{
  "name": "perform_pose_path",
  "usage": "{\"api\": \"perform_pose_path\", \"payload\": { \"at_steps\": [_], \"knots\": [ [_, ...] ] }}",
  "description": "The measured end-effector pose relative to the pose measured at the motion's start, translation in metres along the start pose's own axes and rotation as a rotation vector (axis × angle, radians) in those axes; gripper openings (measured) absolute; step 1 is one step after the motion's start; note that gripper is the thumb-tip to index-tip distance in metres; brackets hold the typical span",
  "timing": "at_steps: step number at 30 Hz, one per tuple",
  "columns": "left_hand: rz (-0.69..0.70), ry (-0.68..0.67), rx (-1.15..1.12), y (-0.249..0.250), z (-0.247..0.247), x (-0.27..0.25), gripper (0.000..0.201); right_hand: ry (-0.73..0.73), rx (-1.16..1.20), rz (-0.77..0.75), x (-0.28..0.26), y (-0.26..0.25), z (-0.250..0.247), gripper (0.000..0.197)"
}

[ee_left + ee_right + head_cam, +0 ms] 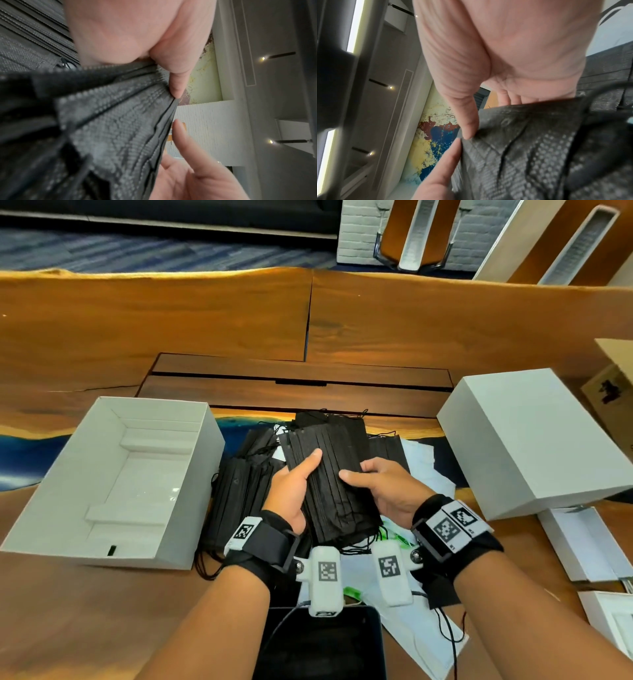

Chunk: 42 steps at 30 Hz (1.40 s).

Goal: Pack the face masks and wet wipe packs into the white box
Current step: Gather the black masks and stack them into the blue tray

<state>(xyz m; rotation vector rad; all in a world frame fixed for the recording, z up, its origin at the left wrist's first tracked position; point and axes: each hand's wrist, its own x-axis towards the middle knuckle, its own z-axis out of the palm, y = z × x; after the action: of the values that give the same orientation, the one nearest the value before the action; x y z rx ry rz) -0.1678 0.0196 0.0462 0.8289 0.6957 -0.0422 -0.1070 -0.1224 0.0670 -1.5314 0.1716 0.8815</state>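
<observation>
Dark tablet (322,645) at the near table edge, both hands just past it clamped on one stack of black face masks (334,474).

Left hand (291,491) grips the stack's left edge, thumb on top; the left wrist view shows its thumb pressing the pleated fabric (120,128). Right hand (383,491) grips the right edge, thumb on top; the right wrist view shows the same on the fabric (539,155). Stack is held up above a loose pile of black masks (239,491) on the wooden table (154,320), ear loops trailing. White sheets or packs (428,463) lie under the pile, some with green print; can't tell if they're wet wipes. White box (113,484) sits open to the left, touching the pile; no masks in it. Its lid (534,440) rests well to the right, with smaller white cartons (582,542) beside it.
</observation>
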Motion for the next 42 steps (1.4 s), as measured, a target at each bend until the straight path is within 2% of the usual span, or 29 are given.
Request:
{"api": "perform_pose_path", "payload": {
  "at_steps": [4, 7, 13, 17, 22, 28, 34, 38, 42],
  "knots": [
    [-0.032, -0.020, 0.021, -0.007, 0.006, -0.002, 0.031, -0.082, -0.012, -0.033, -0.001, 0.006, 0.000, 0.033],
    [0.007, -0.014, 0.027, -0.003, 0.002, 0.002, 0.026, -0.043, -0.055, -0.083, -0.001, 0.002, -0.010, 0.034],
    [0.009, 0.046, 0.031, -0.013, 0.017, 0.001, 0.031, -0.110, -0.128, -0.075, -0.001, 0.007, 0.010, 0.036],
    [0.032, 0.074, 0.029, -0.002, 0.005, 0.002, 0.031, -0.145, -0.083, -0.064, -0.002, 0.001, -0.004, 0.036],
    [0.020, 0.047, 0.097, 0.006, 0.000, -0.009, 0.030, -0.183, -0.234, -0.132, -0.005, -0.003, -0.004, 0.036],
    [-0.011, -0.140, 0.470, 0.041, -0.032, -0.023, 0.028, -0.427, -0.432, -0.036, -0.014, -0.015, -0.012, 0.032],
    [0.025, -0.084, 0.466, 0.027, -0.067, -0.042, 0.033, -0.420, -0.546, -0.011, -0.022, 0.001, -0.022, 0.029],
    [-0.023, -0.173, 0.806, 0.012, -0.099, -0.060, 0.036, -0.455, -0.775, -0.016, -0.030, 0.026, -0.023, 0.017],
    [-0.166, -0.294, 1.147, 0.001, -0.105, -0.075, 0.012, -0.581, -1.032, 0.026, -0.037, 0.044, -0.011, 0.017]
  ]
}}
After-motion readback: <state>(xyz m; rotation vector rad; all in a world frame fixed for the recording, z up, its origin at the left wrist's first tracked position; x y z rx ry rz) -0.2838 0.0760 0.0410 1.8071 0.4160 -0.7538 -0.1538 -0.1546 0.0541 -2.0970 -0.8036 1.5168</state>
